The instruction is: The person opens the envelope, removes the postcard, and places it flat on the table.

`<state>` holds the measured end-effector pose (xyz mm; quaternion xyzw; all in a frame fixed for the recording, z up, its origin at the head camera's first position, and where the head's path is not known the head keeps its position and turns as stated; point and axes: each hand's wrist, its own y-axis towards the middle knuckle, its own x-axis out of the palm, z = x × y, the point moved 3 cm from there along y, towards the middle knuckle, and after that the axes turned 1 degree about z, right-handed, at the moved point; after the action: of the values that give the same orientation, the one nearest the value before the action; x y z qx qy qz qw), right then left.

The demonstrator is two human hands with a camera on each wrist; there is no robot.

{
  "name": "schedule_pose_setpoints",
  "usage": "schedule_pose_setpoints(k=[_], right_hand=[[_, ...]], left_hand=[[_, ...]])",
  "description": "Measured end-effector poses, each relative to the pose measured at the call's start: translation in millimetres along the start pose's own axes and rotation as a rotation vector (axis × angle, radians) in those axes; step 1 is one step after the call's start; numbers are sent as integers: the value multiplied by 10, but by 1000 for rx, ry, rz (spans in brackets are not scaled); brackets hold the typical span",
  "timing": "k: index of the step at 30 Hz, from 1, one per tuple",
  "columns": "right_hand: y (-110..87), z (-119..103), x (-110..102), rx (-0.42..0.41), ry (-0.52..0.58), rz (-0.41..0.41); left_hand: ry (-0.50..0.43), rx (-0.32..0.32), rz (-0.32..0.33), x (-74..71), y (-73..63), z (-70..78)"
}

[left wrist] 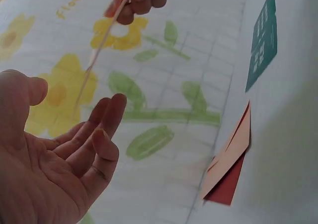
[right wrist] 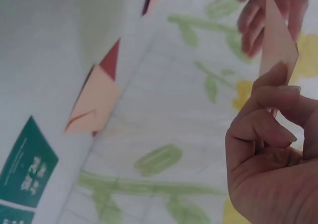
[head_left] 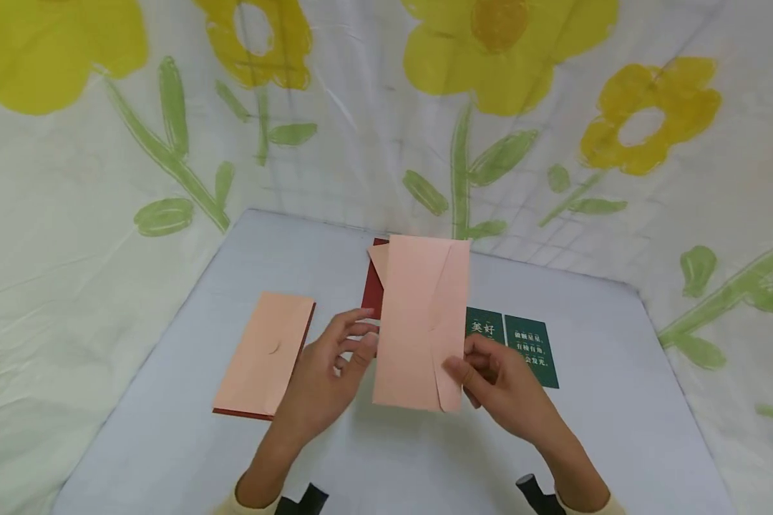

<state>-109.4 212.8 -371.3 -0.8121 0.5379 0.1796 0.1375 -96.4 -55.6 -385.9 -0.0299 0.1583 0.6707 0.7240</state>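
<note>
My right hand (head_left: 505,386) pinches a pale pink envelope (head_left: 419,322) by its lower right edge, thumb on the near face. The envelope is held up above the table with its flap side facing me; the right wrist view shows it nearly edge-on (right wrist: 278,50). My left hand (head_left: 328,372) is beside the envelope's left edge, fingers loosely bent. From the left wrist, that hand (left wrist: 64,154) shows palm up with nothing in it, apart from the envelope. Behind the held envelope, another pink envelope (head_left: 378,261) lies over a dark red one (head_left: 373,292), both partly hidden.
To the left lies a pink envelope (head_left: 267,350) on top of dark red ones. Two dark green cards with white writing, the nearer-right one (head_left: 533,350) in full view, lie behind my right hand. A flower-printed cloth (head_left: 361,143) hangs around the white table (head_left: 618,429).
</note>
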Motion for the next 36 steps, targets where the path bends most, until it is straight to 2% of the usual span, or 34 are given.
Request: schedule_pose_setpoints(k=[5,8,13,16,19,24,30,33,36], right_hand=[[-193,-64,173,-2,-29,-10],[-259,-51,243,-12,-130,54],[-322,-50,320,-118,-334,242],[-335,-85,353,-178,-434,342],[-332,-119,366,-190,-482,398],[-335,-160,351,-200,-525,423],[-385,-146,305,-199,-552,390],[-434,-107,268,-194,-536,379],[-477,-72,214,-229,-508,388]], left_hand=[[-243,-43,-22,334,-74,39],[-329,-30,13,460,-127,47],[-244,55,100,554,-170,56],[-188,102,102,609,-194,64],[-170,142,75,663,-221,85],[-157,170,53,693,-231,110],[-205,165,0,694,-229,87],[-219,165,-11,679,-226,53],[-228,165,-4,649,-214,20]])
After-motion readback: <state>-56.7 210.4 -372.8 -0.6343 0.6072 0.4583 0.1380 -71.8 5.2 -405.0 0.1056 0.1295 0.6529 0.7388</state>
